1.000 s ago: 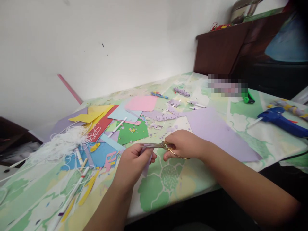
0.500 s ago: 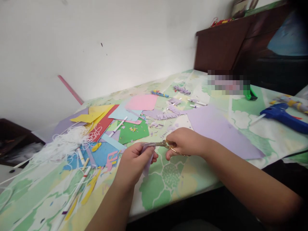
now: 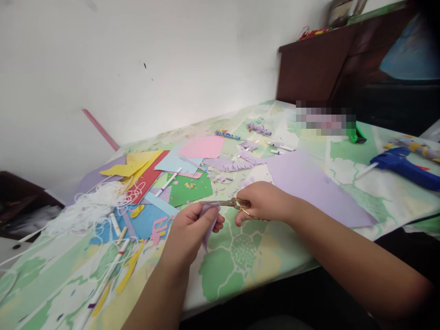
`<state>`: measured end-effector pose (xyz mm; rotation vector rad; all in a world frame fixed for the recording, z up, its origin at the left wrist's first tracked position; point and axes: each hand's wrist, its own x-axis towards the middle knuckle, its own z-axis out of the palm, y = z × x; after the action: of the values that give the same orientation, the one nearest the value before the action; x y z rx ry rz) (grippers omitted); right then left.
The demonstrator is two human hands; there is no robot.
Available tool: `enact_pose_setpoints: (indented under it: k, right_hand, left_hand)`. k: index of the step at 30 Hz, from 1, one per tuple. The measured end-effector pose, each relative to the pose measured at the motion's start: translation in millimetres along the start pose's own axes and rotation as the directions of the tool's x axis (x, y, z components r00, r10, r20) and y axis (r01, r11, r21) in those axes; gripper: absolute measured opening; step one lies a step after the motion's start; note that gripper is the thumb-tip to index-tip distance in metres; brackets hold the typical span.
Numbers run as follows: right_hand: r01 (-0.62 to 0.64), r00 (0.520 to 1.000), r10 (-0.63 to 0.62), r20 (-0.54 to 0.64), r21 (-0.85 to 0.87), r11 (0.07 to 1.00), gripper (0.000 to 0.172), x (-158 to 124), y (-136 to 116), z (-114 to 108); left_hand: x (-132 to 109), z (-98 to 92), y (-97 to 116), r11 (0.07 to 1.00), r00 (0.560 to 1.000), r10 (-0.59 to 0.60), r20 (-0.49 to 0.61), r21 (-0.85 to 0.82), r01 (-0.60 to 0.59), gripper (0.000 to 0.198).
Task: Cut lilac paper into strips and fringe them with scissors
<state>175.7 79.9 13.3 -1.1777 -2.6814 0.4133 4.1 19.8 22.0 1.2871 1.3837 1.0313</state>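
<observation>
My left hand (image 3: 190,231) is closed on a small strip of lilac paper (image 3: 208,228), pinched between thumb and fingers just above the table. My right hand (image 3: 264,201) grips gold-handled scissors (image 3: 227,203), its fingers through the loops. The blades point left and reach the top edge of the lilac strip. Both hands hover over the green patterned tablecloth (image 3: 240,261) near the front edge.
A large lilac sheet (image 3: 309,183) lies right of my hands. Coloured paper sheets (image 3: 165,169), white string (image 3: 92,206), markers (image 3: 115,224) and fringed lilac scraps (image 3: 240,162) litter the left and middle. A blue glue gun (image 3: 402,167) lies far right. A dark wooden cabinet (image 3: 309,68) stands behind.
The scissors and my right hand have shifted slightly up and to the left, with the blades further over the lilac strip. My left hand has barely moved.
</observation>
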Motion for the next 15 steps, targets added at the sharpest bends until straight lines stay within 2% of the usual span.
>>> enact_pose_setpoints:
  k: [4, 11, 15]
  right_hand:
    - [0.012, 1.000, -0.012, -0.020, 0.008, 1.000, 0.047, -2.4, 0.4, -1.1]
    - [0.042, 0.999, -0.043, 0.032, 0.025, 0.999, 0.052, -3.9, 3.0, -0.6]
    - [0.042, 0.997, -0.043, 0.062, 0.025, 0.999, 0.052, -3.7, 1.1, 0.2]
  left_hand:
    - [1.4, -0.8, -0.7, 0.999, 1.000, 0.013, -0.024, 0.039, -0.012, 0.018]
    - [7.1, -1.4, -6.5, 0.994, 0.996, 0.012, -0.086, -0.111, -0.021, 0.013]
    - [7.0, -2.1, -7.8, 0.993, 0.997, 0.005, -0.082, -0.120, -0.015, 0.013]
